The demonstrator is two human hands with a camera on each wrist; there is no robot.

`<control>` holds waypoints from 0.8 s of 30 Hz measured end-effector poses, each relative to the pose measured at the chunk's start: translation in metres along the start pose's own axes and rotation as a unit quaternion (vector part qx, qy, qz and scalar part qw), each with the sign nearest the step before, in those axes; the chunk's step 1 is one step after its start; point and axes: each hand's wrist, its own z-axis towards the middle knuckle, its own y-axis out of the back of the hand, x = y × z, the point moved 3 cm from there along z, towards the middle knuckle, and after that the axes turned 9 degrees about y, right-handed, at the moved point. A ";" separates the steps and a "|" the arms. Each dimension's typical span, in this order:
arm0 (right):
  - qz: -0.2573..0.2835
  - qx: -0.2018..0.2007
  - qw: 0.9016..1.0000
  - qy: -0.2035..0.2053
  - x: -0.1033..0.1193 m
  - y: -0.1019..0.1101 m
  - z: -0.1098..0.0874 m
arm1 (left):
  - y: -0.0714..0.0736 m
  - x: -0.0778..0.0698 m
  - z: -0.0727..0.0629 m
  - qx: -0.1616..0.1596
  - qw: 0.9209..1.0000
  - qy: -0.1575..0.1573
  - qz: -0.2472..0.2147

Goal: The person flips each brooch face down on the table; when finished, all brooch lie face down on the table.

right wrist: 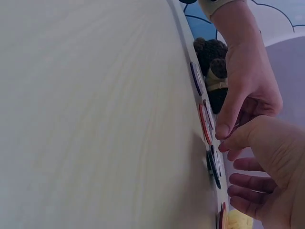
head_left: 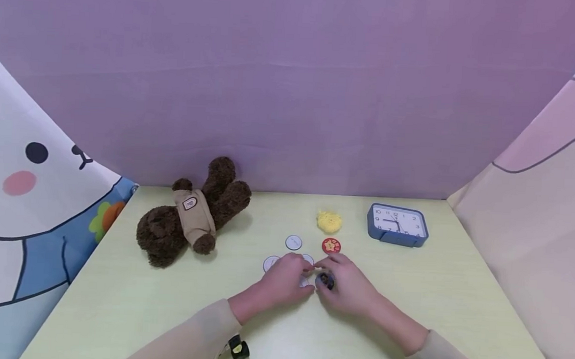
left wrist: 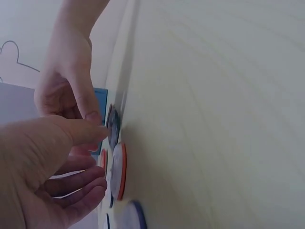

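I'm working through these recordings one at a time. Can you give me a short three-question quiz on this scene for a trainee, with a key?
1. True or false: the bear is sitting upright.
2. Multiple choice: which of these is closest to the red disc?
a) the bear
b) the yellow tuft
c) the clock
3. Short answer: which of the person's hands is nearer the clock?

Key:
1. False; it is lying down.
2. b
3. The right hand.
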 end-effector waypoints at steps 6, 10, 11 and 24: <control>0.000 0.006 1.000 -0.027 -0.007 0.004 -0.011 | -0.012 -0.006 0.009 0.002 1.000 -0.001 0.008; 0.006 0.011 1.000 -0.027 -0.010 0.005 -0.016 | -0.016 -0.009 0.011 -0.004 1.000 -0.007 0.027; 0.007 0.011 1.000 -0.025 -0.010 0.005 -0.016 | -0.017 -0.010 0.011 -0.005 0.999 -0.007 0.033; 0.047 -0.028 0.998 -0.013 -0.013 0.002 -0.019 | -0.010 -0.015 0.010 0.026 0.999 -0.019 0.019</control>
